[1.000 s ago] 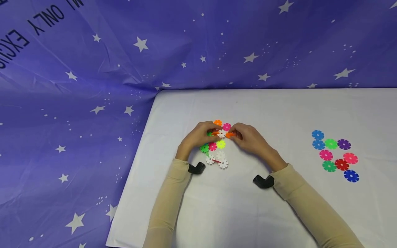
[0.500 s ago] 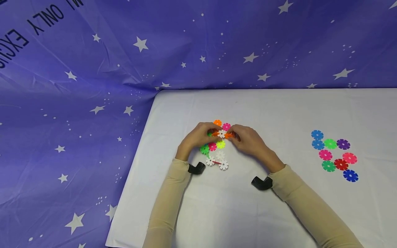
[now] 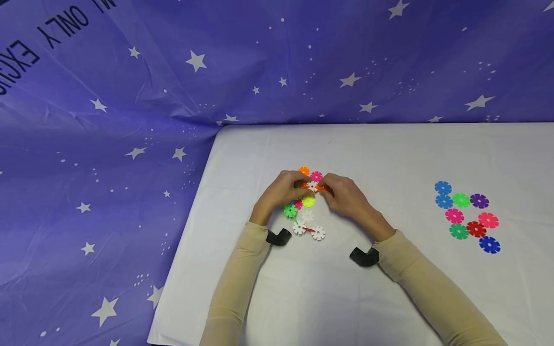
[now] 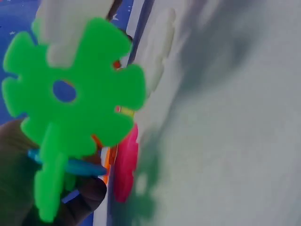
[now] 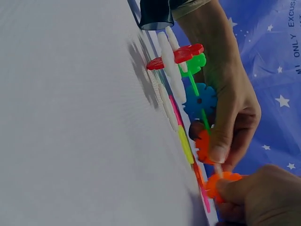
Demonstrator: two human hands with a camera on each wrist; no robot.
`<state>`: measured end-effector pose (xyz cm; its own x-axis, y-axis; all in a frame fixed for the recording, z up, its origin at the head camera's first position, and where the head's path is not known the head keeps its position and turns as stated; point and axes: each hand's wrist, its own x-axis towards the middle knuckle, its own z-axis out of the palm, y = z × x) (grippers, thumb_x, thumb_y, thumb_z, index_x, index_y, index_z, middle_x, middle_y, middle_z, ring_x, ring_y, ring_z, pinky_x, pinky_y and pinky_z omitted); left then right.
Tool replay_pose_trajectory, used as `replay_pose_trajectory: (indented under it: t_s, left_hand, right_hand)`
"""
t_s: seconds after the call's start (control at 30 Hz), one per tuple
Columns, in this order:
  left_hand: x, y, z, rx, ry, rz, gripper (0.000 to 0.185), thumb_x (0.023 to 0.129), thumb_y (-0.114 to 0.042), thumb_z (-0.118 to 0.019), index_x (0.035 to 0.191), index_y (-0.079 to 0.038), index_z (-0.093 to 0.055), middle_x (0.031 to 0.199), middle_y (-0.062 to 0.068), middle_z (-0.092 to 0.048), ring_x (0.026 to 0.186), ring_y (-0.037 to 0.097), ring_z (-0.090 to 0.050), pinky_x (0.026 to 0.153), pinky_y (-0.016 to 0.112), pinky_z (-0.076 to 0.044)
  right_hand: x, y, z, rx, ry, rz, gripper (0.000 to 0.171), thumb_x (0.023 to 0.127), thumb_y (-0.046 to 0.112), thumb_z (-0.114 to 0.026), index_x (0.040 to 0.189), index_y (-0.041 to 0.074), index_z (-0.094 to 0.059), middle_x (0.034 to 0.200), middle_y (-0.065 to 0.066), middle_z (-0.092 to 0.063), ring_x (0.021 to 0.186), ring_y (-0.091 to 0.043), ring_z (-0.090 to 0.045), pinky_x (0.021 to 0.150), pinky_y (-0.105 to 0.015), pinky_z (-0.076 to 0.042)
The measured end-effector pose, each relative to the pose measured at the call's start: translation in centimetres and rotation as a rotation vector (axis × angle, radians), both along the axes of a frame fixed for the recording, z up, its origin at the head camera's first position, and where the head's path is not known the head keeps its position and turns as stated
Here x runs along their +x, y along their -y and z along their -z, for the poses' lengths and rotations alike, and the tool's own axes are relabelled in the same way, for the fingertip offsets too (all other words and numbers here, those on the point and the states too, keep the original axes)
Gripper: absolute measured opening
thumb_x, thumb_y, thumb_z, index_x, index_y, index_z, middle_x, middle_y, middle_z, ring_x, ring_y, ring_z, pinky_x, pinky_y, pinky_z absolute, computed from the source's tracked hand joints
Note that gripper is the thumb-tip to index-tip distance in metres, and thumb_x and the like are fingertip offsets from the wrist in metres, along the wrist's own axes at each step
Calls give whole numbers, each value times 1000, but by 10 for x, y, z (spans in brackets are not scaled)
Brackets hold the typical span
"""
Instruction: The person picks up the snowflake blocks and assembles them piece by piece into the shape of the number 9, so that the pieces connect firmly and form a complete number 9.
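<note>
My left hand (image 3: 281,190) pinches an orange notched disc (image 5: 202,147) in a chain of interlocking plastic discs. Slotted together along this chain are a blue disc (image 5: 209,96), green discs (image 4: 101,70), a red disc (image 5: 193,52) and white discs (image 3: 318,233). Between my two hands a white disc (image 3: 312,186) faces the head camera. On its other side my right hand (image 3: 346,192) pinches a second orange disc (image 5: 223,183) at the white disc's edge. The fingers partly cover both orange discs.
Loose orange (image 3: 304,170), pink (image 3: 317,177), yellow (image 3: 308,201) and white discs (image 3: 308,216) lie flat around the hands. Farther right on the white tabletop (image 3: 389,154) is a group of several discs, including a purple one (image 3: 479,201). A starry blue cloth (image 3: 259,57) stands behind.
The left hand and the hanging end of the chain have shifted a little to the right. The held orange and white discs have drawn closer together between the hands.
</note>
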<state>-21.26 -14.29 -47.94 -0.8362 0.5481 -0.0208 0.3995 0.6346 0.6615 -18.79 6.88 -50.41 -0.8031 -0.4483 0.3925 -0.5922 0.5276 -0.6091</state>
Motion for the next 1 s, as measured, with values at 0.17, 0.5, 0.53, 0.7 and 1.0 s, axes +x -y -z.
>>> replay_pose_trajectory:
  t_s: [0.17, 0.5, 0.53, 0.7, 1.0]
  left_hand:
    - [0, 6, -4, -17, 25, -25, 41, 86, -26, -77, 120, -7, -65, 85, 4, -60, 78, 14, -52, 71, 24, -44]
    - [-1, 19, -9, -129, 20, -53, 36, 89, -30, -74, 117, -9, -65, 98, 5, -58, 83, 16, -52, 75, 26, -46]
    - [-1, 19, -9, -137, 18, -53, 36, 89, -31, -74, 116, -9, -65, 97, 5, -58, 82, 16, -52, 75, 26, -45]
    - [0, 19, -9, -160, 9, -63, 37, 86, -34, -76, 114, -10, -66, 99, 4, -56, 80, 16, -51, 72, 26, -44]
    - [-2, 20, -12, -154, -8, -56, 51, 85, -34, -77, 128, -12, -61, 107, 5, -58, 92, 18, -55, 82, 29, -47]
  right_hand:
    - [-6, -4, -4, 43, 156, -52, 27, 85, 6, -74, 109, 2, -64, 89, -6, -62, 74, -17, -52, 66, -31, -44]
    - [-26, -9, -6, 208, 208, -36, 40, 93, 15, -66, 130, 4, -57, 99, -10, -55, 83, -22, -52, 77, -39, -45]
    - [-28, -8, -6, 230, 205, -35, 41, 93, 17, -67, 131, 5, -57, 99, -10, -55, 83, -22, -51, 76, -39, -45]
    - [-33, 1, -7, 329, 213, -13, 40, 91, 24, -70, 125, 6, -62, 102, -10, -54, 80, -23, -52, 73, -40, -48]
    - [-32, -2, -8, 314, 206, 31, 34, 86, 30, -74, 109, 6, -67, 107, -9, -57, 86, -26, -59, 77, -44, -51]
